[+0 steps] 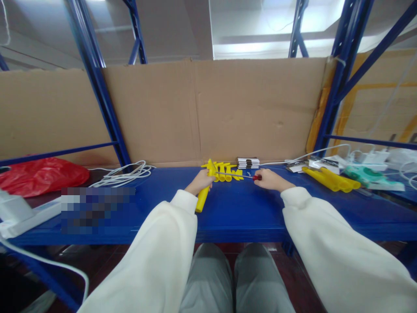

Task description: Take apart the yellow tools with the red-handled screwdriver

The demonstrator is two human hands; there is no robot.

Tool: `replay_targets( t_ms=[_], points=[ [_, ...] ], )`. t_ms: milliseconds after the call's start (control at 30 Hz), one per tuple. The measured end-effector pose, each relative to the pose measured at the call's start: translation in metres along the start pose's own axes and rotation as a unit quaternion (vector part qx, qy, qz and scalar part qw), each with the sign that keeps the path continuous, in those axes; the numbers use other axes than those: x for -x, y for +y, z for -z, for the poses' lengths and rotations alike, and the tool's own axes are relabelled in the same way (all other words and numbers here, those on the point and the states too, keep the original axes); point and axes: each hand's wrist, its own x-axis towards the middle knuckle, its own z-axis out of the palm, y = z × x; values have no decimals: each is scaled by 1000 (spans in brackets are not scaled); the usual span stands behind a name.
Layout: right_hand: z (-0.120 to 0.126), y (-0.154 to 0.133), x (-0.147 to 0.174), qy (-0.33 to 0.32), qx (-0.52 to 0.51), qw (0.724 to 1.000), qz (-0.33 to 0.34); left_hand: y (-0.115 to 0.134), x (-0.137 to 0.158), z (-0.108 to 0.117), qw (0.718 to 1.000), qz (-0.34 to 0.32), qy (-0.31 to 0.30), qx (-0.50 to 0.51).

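Observation:
My left hand (199,181) is closed around a yellow piece with a tube-shaped handle (202,201) and a pointed, flat upper part. That piece is held tilted over the blue table. In my right hand (271,179) is a screwdriver (239,174) with a red handle, its long metal shaft lying level and aimed left. The shaft's tip reaches the yellow piece near my left fingers; whether it touches cannot be made out. Just behind the shaft, several similar yellow parts (224,169) lie side by side on the table.
A stack of white-and-black packs (248,163) stands against the cardboard wall (195,113). To the right lie yellow tubes (330,179), a green plastic-wrapped item (363,174) and white cables. Leftward are a coiled white cable (128,174), a red plastic bag (48,174) and a white power strip (32,219).

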Motion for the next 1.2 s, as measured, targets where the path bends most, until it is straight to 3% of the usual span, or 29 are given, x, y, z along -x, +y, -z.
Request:
replay_targets(
  t_ms=[200, 533, 867, 1200],
  points=[
    [1, 1, 1, 11, 31, 999, -38, 4, 3, -1, 1000, 0, -8, 11],
    [2, -3, 3, 20, -23, 1000, 9, 1, 0, 1, 1000, 5, 8, -2],
    [2, 0, 3, 48, 5, 999, -18, 1, -1, 2, 1000, 5, -1, -3],
    [3, -3, 3, 33, -11, 999, 17, 0, -2, 3, 998, -23, 20, -49]
  ],
)
